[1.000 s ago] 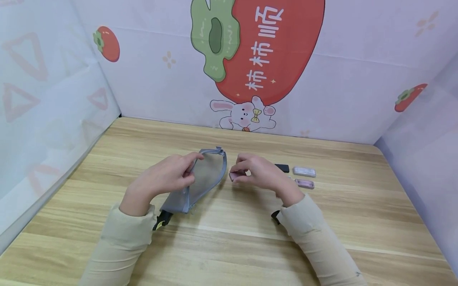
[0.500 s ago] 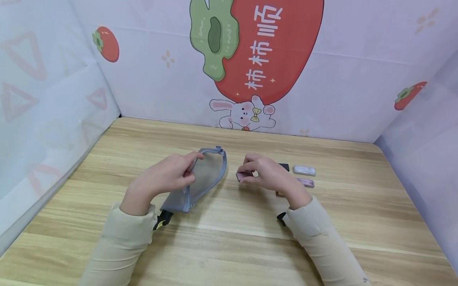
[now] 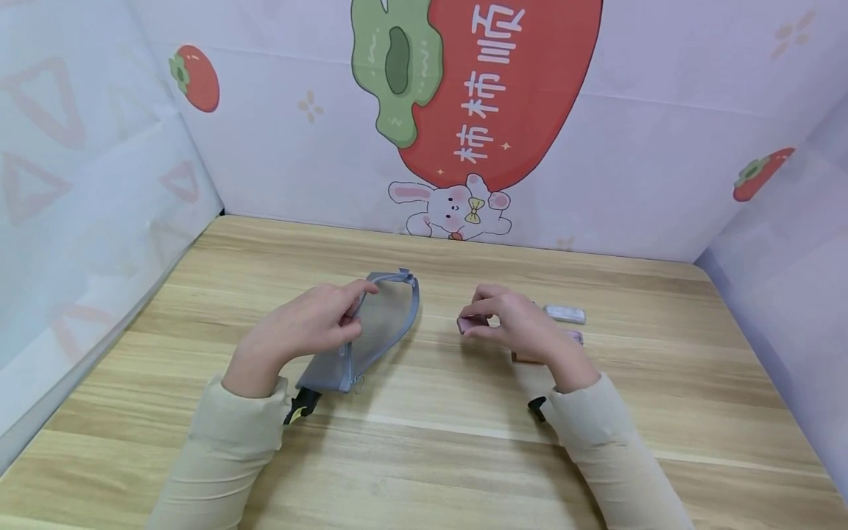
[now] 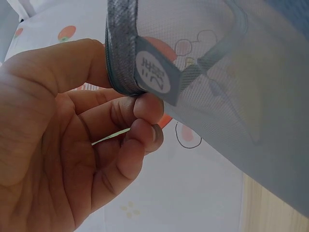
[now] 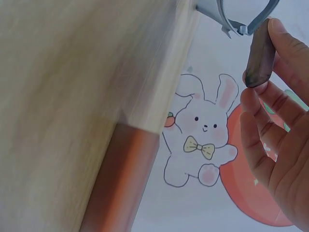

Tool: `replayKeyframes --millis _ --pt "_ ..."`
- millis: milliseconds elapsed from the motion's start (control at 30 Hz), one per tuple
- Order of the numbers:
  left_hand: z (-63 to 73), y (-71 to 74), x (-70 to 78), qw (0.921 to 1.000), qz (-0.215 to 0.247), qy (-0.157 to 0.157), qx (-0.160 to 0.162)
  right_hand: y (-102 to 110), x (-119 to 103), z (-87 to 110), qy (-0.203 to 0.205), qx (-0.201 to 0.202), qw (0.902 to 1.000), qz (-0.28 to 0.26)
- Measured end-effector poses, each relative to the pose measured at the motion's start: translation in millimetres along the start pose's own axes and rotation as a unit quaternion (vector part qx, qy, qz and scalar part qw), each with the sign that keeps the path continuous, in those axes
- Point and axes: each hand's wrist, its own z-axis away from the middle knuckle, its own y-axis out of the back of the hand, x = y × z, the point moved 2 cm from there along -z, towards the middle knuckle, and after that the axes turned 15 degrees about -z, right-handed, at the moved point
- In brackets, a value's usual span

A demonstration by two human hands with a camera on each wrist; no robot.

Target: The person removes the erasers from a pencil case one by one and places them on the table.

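My left hand pinches the zipped edge of a grey-blue mesh pouch, whose mouth stands wide. In the left wrist view, my thumb and fingertips are at the zip band, beside a small fabric tag. To the right of the pouch, my right hand holds a small pinkish-purple bar between thumb and fingers. That bar looks dark brownish in the right wrist view, with the pouch's rim behind it.
Beyond my right hand lie a pale, whitish bar and a pinkish bar, partly hidden. An orange-brown block shows under my right wrist. Patterned walls stand at the back and sides of the wooden table.
My right hand has moved right, away from the pouch's mouth, with the pinkish-purple bar still between its fingers. My left hand and the pouch have stayed nearly still.
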Motion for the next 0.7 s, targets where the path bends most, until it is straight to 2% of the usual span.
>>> replayKeyframes --millis 267,533,700 --pt "-0.2 0.7 0.4 1.0 0.003 -0.004 0.0 7.1 3.7 9.7 -0.016 0.016 0.9997 -0.006" --pt "1.0 0.6 -0.1 1.0 -0.001 0.003 0.002 13.1 10.0 20.2 -0.004 0.025 0.9996 0.011" --pt "1.0 0.8 -0.2 1.0 -0.001 0.002 0.003 17.2 15.1 27.0 -0.012 0.031 0.9994 0.009"
